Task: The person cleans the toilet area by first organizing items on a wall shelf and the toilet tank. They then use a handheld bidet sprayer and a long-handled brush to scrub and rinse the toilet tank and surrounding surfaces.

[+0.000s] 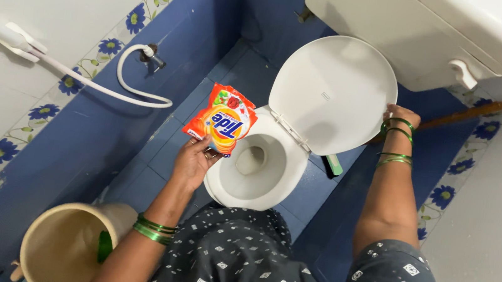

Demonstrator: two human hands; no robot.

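My left hand (193, 158) holds up a small orange and red detergent sachet (220, 120) just left of a white toilet bowl (271, 184). The bowl is open, with water at its bottom. My right hand (398, 113) rests on the right edge of the raised white toilet lid (332, 90), which leans back toward the white cistern (414, 33). Green bangles ring both wrists.
A white spray hose (125, 86) loops from a wall tap on the blue tiled wall at left. A beige bucket (56, 245) with a green item inside stands at lower left. A green-handled brush (333, 164) lies on the blue floor right of the bowl.
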